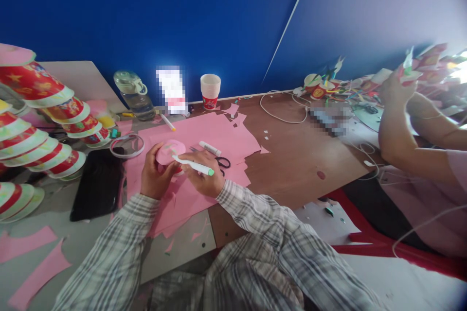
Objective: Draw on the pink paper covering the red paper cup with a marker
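My left hand (pixel 153 171) is wrapped round a paper cup (pixel 170 150) whose top is covered with pink paper. A green mark shows on that pink top, and some red of the cup's side appears below it. Between the fingers of my right hand (pixel 204 175) is a white marker pen (pixel 195 165) with a green end, its other end at the pink top. Beneath both hands lie overlapping pink paper sheets (pixel 222 129). Close by my right hand are black-handled scissors (pixel 223 164), partly hidden, and a white tube (pixel 209 147).
Stacked red paper cups (pixel 69 112) lean at the left beside a black phone (pixel 98 182). A water bottle (pixel 134 97), a white roll of tape (pixel 127 146) and upright cups (pixel 210 90) stand near the wall. At the right, a co-worker's hands (pixel 397 87) hold a cup.
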Tool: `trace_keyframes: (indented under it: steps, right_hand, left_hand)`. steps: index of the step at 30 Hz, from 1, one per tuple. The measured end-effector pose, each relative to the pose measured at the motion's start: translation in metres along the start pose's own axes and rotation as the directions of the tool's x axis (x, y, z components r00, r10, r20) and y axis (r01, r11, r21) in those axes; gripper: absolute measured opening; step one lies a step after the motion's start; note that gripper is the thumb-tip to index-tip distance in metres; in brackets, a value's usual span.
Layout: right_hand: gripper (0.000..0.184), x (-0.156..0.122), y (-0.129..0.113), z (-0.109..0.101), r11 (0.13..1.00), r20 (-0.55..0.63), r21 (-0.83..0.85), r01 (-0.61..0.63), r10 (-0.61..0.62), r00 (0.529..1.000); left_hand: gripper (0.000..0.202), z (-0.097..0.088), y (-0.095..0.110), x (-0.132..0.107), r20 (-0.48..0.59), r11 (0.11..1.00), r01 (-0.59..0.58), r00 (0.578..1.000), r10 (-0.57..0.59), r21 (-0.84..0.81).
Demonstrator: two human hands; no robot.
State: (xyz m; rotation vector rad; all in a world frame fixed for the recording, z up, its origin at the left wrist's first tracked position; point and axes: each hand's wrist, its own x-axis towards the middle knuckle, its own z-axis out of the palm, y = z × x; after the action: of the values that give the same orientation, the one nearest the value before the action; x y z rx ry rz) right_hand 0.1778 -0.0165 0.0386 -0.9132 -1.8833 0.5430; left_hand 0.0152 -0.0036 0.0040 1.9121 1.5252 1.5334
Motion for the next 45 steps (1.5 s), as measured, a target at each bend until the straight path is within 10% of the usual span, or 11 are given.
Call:
trace_keyframes:
  steps: [45]
  right_hand:
    - [0.021,0.0,-0.001,-0.001,0.988,-0.057,-0.095,0.12,-0.125,0.99]
  left_hand:
    - [0.059,-0.002,0.009,0.002,0.005,1.0,-0.011,1.0,0.011,0.02]
